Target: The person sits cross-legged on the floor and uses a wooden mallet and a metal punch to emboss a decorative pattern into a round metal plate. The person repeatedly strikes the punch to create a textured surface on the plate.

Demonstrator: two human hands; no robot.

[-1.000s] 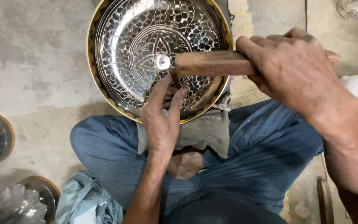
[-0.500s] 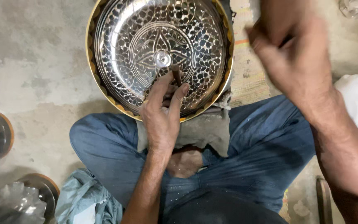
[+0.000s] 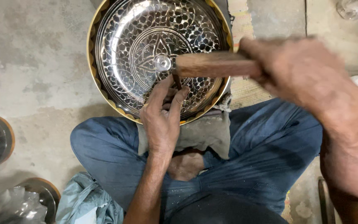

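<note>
Plate: a round embossed metal plate (image 3: pixel 146 37) with a golden rim lies on a grey cloth (image 3: pixel 204 132) in front of the crossed legs, just ahead of both hands.
Left hand: the left hand (image 3: pixel 162 120) rests on the near part of the plate; its fingers are pinched narrow around a thin punch (image 3: pixel 175 79) that stands almost upright, tip on the metal beside the centre boss.
Right hand: the right hand (image 3: pixel 307 79), blurred, is closed around a wooden mallet (image 3: pixel 216 65).
Long axis: the mallet lies nearly level, pointing left from the right hand; its free end is over the top of the punch.
Nearer hand: the left hand is nearer to the plate centre; the right hand stays off to the right, beyond the rim.
</note>
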